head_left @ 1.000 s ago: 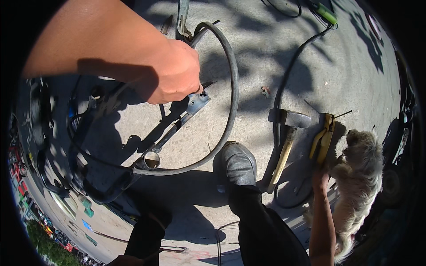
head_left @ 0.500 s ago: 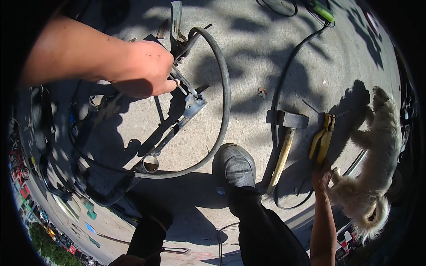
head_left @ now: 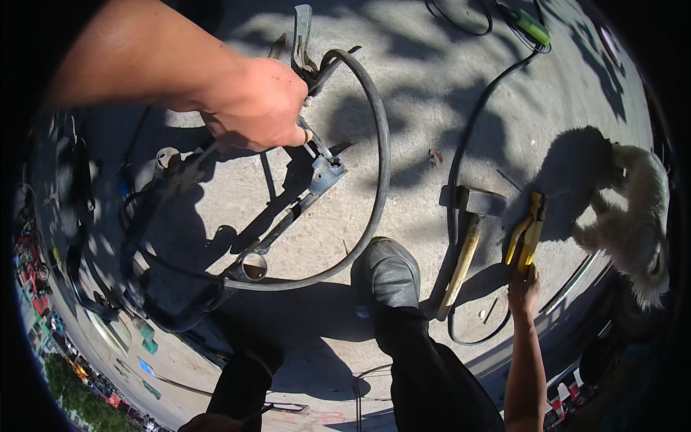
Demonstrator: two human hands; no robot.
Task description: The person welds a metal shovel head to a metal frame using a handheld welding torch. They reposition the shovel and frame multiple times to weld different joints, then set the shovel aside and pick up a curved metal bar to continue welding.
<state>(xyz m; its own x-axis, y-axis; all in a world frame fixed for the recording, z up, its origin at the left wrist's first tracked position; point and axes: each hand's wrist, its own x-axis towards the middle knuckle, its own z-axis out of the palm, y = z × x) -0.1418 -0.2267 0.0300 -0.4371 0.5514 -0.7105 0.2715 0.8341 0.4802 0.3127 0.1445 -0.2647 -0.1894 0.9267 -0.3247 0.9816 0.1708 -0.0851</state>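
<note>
At the right, my right hand [head_left: 523, 290] is closed round a yellow electrode holder [head_left: 530, 234], its jaw end pointing away from me. A hammer [head_left: 471, 245] with a wooden handle lies just left of it. My left hand [head_left: 209, 423] is low at the lower left, in shade and cut by the edge; its fingers are unclear. A thin rod or wire shows beside it. A bare arm, seemingly another person's, reaches in from the upper left. That person's hand [head_left: 263, 104] grips a metal tube above a welded metal frame [head_left: 327, 175] with a ring-shaped end [head_left: 253, 266].
A thick black cable or hose [head_left: 381, 129] loops round the frame. Another cable [head_left: 468, 129] runs to a green connector [head_left: 533, 27]. A pale furry dog [head_left: 637, 216] stands at the right. My shoe [head_left: 392, 272] is on the concrete. Motorcycles stand at the far lower left.
The whole view has shifted slightly. The dog has moved away to the right, its body turned. The electrode holder in my right hand points similarly. The other person's hand keeps its grip.
</note>
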